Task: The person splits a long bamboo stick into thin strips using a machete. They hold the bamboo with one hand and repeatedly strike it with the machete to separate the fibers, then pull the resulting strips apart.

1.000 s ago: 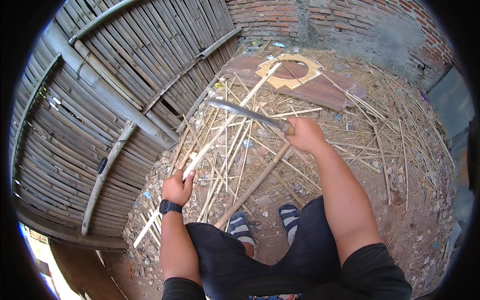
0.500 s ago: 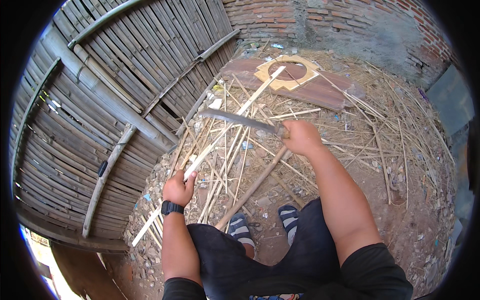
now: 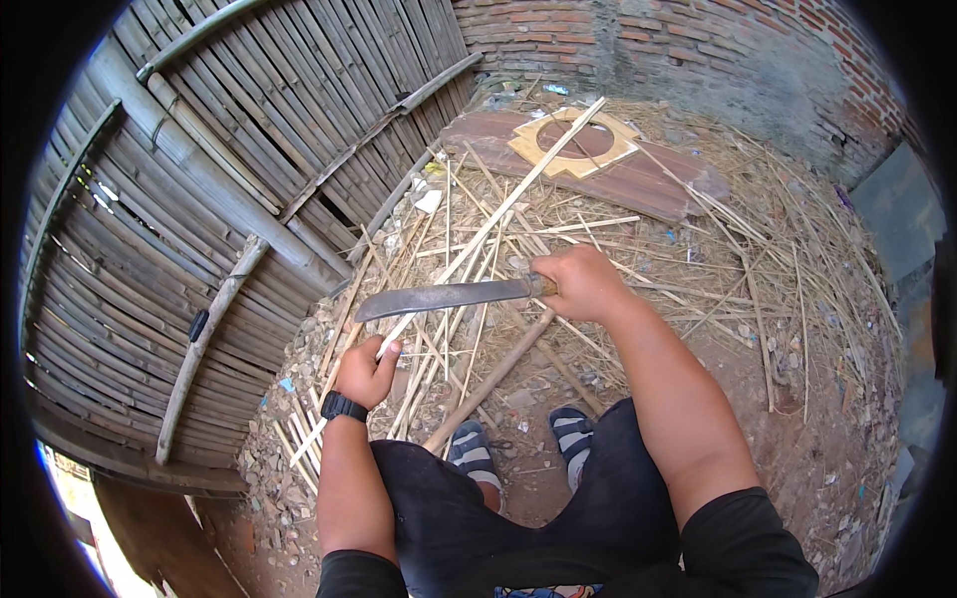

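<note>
My left hand, with a black watch on its wrist, is closed round a long pale bamboo strip. The strip slants from below my wrist up to the far right, its far end over the yellow frame. In my right hand is the wooden handle of a machete. Its broad dark blade points left, nearly level, and crosses over the strip just beyond my left hand. Whether the blade touches the strip I cannot tell. Beneath both hands lie several loose bamboo strips and a thicker wooden pole.
A yellow frame with a round hole lies on a brown board at the back. A bamboo wall stands at the left, a brick wall behind. Dry straw and rubble cover the ground. My sandalled feet are below.
The machete has come down and nearer, its blade swinging from tilted up at the tip to nearly level over the strip. The strip's far end has shifted up and to the right.
</note>
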`<state>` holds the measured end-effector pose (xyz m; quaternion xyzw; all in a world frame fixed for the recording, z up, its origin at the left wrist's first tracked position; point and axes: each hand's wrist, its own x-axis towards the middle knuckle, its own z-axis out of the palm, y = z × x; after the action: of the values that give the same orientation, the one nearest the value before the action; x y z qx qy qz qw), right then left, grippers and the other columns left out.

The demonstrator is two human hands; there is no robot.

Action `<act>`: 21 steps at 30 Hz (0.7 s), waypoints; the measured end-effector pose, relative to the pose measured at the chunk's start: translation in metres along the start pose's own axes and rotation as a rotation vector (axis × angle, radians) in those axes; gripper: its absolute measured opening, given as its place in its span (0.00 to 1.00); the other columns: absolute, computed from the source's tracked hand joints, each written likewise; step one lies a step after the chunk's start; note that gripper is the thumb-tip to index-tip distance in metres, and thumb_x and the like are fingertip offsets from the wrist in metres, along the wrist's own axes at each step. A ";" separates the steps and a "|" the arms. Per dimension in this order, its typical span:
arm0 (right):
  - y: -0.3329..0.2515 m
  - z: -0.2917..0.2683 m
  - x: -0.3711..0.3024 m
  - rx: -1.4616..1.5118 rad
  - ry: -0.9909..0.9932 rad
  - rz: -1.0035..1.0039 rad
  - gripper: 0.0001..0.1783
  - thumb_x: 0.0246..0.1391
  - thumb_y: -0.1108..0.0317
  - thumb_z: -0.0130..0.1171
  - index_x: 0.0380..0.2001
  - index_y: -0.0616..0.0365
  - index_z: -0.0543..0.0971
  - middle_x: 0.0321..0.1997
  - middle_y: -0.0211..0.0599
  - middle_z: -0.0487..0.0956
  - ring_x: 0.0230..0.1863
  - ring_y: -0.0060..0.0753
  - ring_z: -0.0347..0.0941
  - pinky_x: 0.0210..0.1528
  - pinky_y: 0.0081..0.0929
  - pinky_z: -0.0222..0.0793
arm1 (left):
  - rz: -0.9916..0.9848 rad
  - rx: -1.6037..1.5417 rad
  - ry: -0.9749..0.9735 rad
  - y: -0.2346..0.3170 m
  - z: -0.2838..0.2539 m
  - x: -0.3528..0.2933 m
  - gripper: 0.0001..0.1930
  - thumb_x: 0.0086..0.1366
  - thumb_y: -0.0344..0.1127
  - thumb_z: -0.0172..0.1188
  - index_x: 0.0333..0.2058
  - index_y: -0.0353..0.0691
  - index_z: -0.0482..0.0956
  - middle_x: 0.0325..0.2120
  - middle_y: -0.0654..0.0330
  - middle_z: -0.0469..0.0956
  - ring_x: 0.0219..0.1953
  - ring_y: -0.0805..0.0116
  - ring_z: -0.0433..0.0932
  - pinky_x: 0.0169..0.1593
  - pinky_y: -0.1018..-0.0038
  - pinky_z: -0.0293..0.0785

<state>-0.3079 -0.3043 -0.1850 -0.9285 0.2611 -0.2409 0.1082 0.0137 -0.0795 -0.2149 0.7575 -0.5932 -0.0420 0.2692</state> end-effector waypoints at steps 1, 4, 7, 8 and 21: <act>-0.002 0.002 0.004 -0.027 0.005 -0.076 0.13 0.46 0.63 0.70 0.35 0.53 0.81 0.26 0.43 0.80 0.32 0.51 0.79 0.36 0.45 0.72 | 0.012 -0.034 0.012 -0.001 -0.001 -0.003 0.28 0.72 0.57 0.54 0.27 0.32 0.77 0.18 0.42 0.73 0.22 0.43 0.75 0.29 0.57 0.69; 0.013 -0.001 0.004 0.132 0.163 0.222 0.12 0.48 0.63 0.69 0.36 0.53 0.81 0.26 0.44 0.80 0.31 0.52 0.78 0.36 0.44 0.72 | -0.033 -0.131 -0.051 -0.011 -0.006 -0.004 0.29 0.72 0.58 0.52 0.29 0.32 0.79 0.19 0.42 0.74 0.23 0.45 0.76 0.30 0.57 0.70; 0.044 0.003 -0.008 0.097 0.366 0.490 0.13 0.52 0.61 0.69 0.35 0.55 0.79 0.28 0.45 0.81 0.32 0.52 0.80 0.35 0.44 0.73 | -0.051 -0.128 -0.145 -0.016 -0.003 -0.003 0.30 0.73 0.59 0.50 0.32 0.31 0.81 0.20 0.42 0.76 0.24 0.49 0.76 0.34 0.59 0.73; 0.042 0.002 -0.009 0.093 0.435 0.576 0.12 0.53 0.61 0.69 0.34 0.55 0.78 0.28 0.45 0.81 0.33 0.52 0.80 0.35 0.45 0.73 | -0.058 -0.111 -0.172 -0.017 -0.003 -0.003 0.30 0.73 0.59 0.50 0.33 0.31 0.81 0.20 0.43 0.76 0.24 0.50 0.76 0.35 0.60 0.73; 0.042 -0.007 -0.006 0.071 0.387 0.621 0.17 0.54 0.57 0.70 0.36 0.59 0.79 0.31 0.48 0.82 0.36 0.53 0.80 0.41 0.44 0.74 | -0.073 -0.120 -0.189 -0.006 -0.006 -0.005 0.28 0.73 0.55 0.51 0.28 0.32 0.79 0.20 0.41 0.75 0.25 0.41 0.75 0.33 0.56 0.71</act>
<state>-0.3341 -0.3368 -0.1954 -0.7378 0.5375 -0.3769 0.1569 0.0199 -0.0718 -0.2141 0.7539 -0.5843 -0.1583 0.2553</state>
